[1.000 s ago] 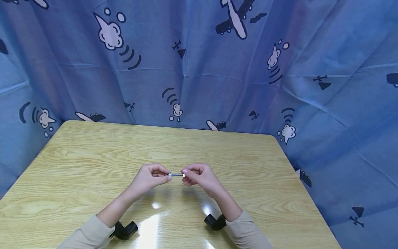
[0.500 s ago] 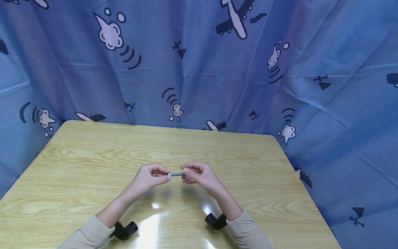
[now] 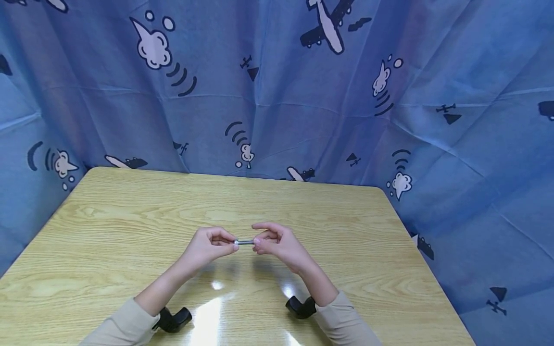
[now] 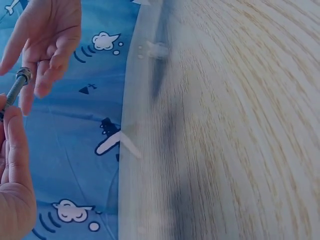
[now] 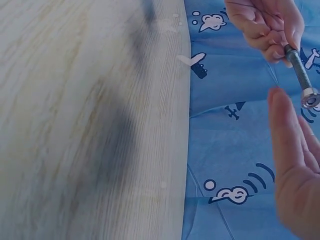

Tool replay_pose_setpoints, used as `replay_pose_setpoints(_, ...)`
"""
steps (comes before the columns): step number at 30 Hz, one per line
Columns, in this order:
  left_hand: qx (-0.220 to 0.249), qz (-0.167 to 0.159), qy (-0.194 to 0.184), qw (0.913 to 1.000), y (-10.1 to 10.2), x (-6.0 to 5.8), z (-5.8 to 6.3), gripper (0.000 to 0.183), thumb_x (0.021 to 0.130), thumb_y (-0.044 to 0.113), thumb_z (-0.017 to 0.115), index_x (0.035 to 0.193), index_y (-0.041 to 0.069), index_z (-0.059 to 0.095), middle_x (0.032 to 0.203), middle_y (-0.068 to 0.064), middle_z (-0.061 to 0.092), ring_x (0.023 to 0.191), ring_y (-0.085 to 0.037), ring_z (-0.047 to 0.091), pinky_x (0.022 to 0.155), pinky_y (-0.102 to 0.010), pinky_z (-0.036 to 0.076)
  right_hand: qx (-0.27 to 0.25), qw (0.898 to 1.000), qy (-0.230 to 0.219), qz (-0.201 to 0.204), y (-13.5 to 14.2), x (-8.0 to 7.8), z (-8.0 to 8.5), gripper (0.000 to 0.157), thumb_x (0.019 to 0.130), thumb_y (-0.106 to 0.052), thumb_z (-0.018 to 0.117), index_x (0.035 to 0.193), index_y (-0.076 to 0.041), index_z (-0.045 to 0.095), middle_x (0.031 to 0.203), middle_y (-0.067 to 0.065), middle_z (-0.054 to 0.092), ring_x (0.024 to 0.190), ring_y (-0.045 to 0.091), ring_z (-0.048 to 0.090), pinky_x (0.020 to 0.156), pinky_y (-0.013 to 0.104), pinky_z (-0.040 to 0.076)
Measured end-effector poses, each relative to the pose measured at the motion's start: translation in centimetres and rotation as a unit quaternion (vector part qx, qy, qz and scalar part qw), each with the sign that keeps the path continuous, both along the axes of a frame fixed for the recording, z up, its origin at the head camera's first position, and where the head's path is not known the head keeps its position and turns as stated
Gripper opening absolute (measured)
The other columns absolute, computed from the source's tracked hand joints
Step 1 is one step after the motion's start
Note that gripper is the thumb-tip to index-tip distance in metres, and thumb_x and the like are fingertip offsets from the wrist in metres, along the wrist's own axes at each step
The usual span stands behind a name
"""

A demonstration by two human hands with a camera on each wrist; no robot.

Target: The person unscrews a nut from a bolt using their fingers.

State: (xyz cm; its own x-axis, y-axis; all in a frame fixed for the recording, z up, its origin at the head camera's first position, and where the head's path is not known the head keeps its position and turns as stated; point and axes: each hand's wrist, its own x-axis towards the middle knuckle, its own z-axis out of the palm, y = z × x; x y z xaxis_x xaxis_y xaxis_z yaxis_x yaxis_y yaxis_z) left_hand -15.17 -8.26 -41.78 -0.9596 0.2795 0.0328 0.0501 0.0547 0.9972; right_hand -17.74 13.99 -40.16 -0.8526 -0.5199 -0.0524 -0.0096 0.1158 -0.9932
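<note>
A metal bolt (image 3: 246,242) lies roughly level in the air above the table, between the two hands. My left hand (image 3: 209,244) pinches its left end with thumb and fingertips. A shiny nut (image 5: 310,98) sits on the other end, and the threaded shank (image 4: 14,92) shows between. My right hand (image 3: 279,244) is around the nut end, its index finger lifted and extended. In the left wrist view the right thumb stands apart from the nut and a finger lies close beside it; whether that finger touches cannot be told.
The wood-grain table (image 3: 143,206) spreads beneath both hands, with glare near its front. A blue curtain (image 3: 277,120) printed with planes and clouds hangs behind and at the sides. Black wrist cameras (image 3: 173,321) sit below both forearms.
The right index finger has lifted and the right fingers have spread from their pinch at the nut end. The left hand and bolt stay nearly still.
</note>
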Motion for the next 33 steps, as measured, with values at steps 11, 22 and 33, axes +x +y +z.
replay_pose_setpoints(11,0.006,-0.003,0.002,1.0,0.02,0.04,-0.02,0.027,0.079,0.01,0.073,0.097,-0.009,0.064,0.09,-0.013,0.066,0.078,-0.018,0.065,0.072,-0.028,0.054,-0.003,1.0,0.011,0.003,-0.02,-0.03,-0.29,0.031,0.085,0.0,0.065,0.11,0.016,0.056,0.098,0.024,0.064,0.08,0.012,0.065,0.076,0.03,0.054)
replay_pose_setpoints(22,0.002,-0.002,0.003,1.0,0.07,-0.05,-0.08,0.027,0.079,0.011,0.074,0.096,-0.008,0.065,0.089,-0.012,0.066,0.078,-0.018,0.065,0.071,-0.028,0.054,0.013,1.0,-0.011,0.009,0.0,-0.17,0.03,0.035,0.091,-0.014,0.061,0.111,0.014,0.057,0.085,0.013,0.067,0.072,0.014,0.065,0.072,0.036,0.056)
replay_pose_setpoints(33,-0.005,0.0,0.005,1.0,-0.09,-0.13,-0.27,0.028,0.079,0.012,0.075,0.097,-0.007,0.065,0.089,-0.012,0.067,0.077,-0.018,0.065,0.07,-0.028,0.054,0.019,1.0,0.017,0.007,0.25,-0.1,0.17,0.038,0.082,-0.004,0.07,0.117,0.006,0.059,0.099,0.013,0.065,0.084,0.016,0.065,0.077,0.034,0.054)
